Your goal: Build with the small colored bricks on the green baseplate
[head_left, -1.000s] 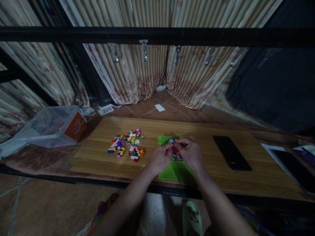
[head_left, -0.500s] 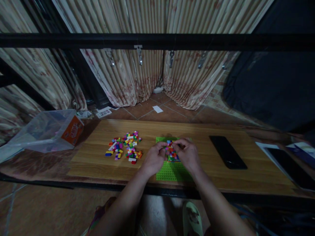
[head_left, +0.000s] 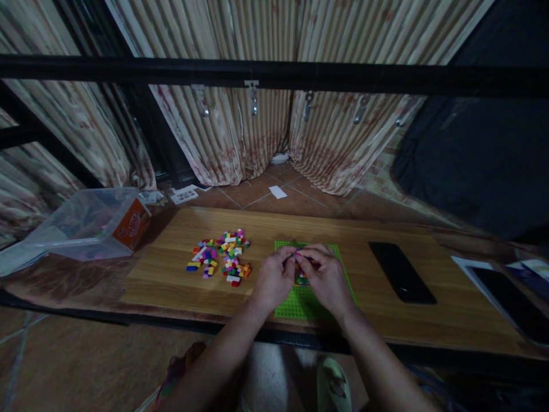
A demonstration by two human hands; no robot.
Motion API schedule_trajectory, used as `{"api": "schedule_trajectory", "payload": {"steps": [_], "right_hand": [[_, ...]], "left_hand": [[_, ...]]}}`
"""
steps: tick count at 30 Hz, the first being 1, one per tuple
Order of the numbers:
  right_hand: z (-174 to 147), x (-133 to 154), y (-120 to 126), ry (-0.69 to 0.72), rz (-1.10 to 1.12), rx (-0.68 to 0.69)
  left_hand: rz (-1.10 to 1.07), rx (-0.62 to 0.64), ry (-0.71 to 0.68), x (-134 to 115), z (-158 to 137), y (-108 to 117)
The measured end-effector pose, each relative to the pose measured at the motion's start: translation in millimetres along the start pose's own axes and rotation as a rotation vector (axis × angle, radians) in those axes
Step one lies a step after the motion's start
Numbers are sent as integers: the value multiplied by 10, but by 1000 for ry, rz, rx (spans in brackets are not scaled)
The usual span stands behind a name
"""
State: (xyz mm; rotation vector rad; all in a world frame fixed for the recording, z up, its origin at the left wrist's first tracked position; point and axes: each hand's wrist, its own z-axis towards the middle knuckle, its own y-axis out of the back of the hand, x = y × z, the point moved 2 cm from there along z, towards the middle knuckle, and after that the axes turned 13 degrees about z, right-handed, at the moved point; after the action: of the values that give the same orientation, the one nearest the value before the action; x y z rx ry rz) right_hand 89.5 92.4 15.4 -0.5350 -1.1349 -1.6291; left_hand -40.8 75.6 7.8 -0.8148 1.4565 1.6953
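My left hand (head_left: 274, 277) is closed in a pinch above a green studded baseplate (head_left: 295, 303). Its fingertips meet those of my right hand (head_left: 322, 274), also pinching, and small pink and green toy bricks (head_left: 295, 254) show between them. How many bricks the fingers grip is hidden. Under the hands, a multicoloured block of joined bricks (head_left: 302, 279) sits on the baseplate, mostly covered by my fingers. To the left lies a loose pile of toy bricks (head_left: 231, 246) in many colours.
A wooden board (head_left: 171, 252) carries all this, with a black phone-like slab (head_left: 402, 272) on its right. A clear plastic bin (head_left: 81, 243) with an orange label stands at the left. Papers and another dark flat device (head_left: 510, 294) lie far right. A black bar (head_left: 274, 76) crosses in front of curtains.
My hands have drawn together, fingertips now meeting over the brick block and hiding more of it. The whole view has shifted slightly; the brick pile looks the same.
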Motion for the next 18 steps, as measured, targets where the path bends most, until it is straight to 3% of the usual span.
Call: {"api": "schedule_trajectory", "payload": {"steps": [6,11,18], "right_hand": [[-6,-2,-16,47,-57,-29],[19,-133,99,31,-152,-76],[19,-239,116,84,-310,52]], "left_hand": [[79,-48,13,8,3,-2],[184,-45,119,20,12,37],[269,46,119,-53,-11,87]]}}
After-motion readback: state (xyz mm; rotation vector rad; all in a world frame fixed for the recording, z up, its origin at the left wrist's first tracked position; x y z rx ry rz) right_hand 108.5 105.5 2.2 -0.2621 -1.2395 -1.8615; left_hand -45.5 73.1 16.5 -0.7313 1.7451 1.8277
